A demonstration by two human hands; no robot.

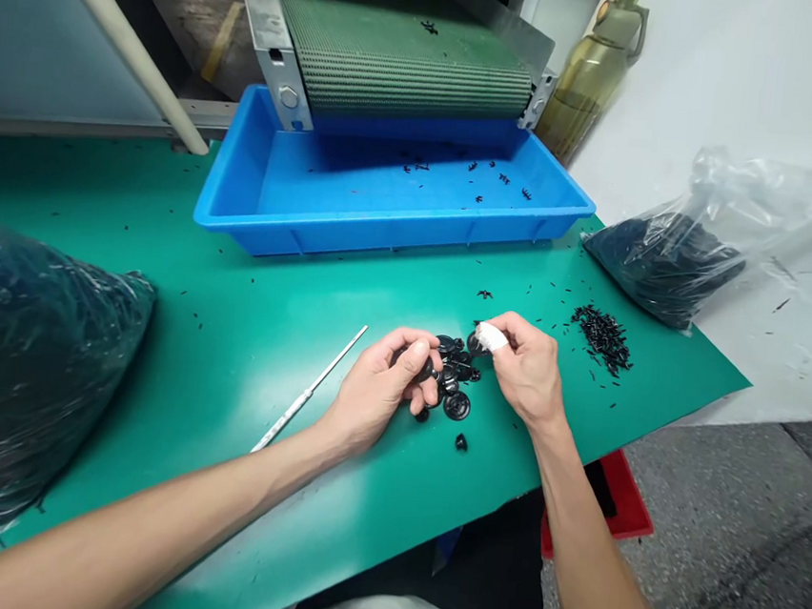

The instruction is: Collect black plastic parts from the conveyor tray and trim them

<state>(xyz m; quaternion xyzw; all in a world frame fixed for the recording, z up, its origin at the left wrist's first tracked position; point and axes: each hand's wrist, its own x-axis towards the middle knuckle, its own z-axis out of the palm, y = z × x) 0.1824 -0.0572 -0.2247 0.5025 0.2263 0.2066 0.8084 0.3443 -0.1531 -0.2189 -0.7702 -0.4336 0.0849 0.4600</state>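
Observation:
A small heap of round black plastic parts (456, 386) lies on the green table mat (246, 327) between my hands. My left hand (387, 389) is curled, its thumb and fingers pinched on one of the black parts at the heap's left side. My right hand (525, 369) is curled too, with white tape on a fingertip, and it pinches a black part at the heap's upper right. A thin white rod (312, 389) lies on the mat just left of my left hand.
A blue tray (384, 231) with a few black bits sits under a green conveyor belt (401, 55). Clear bags of black parts lie far left (20, 354) and right (669, 253). A pile of black slivers (602, 335) lies right of my hands. An olive bottle (594, 64) stands behind.

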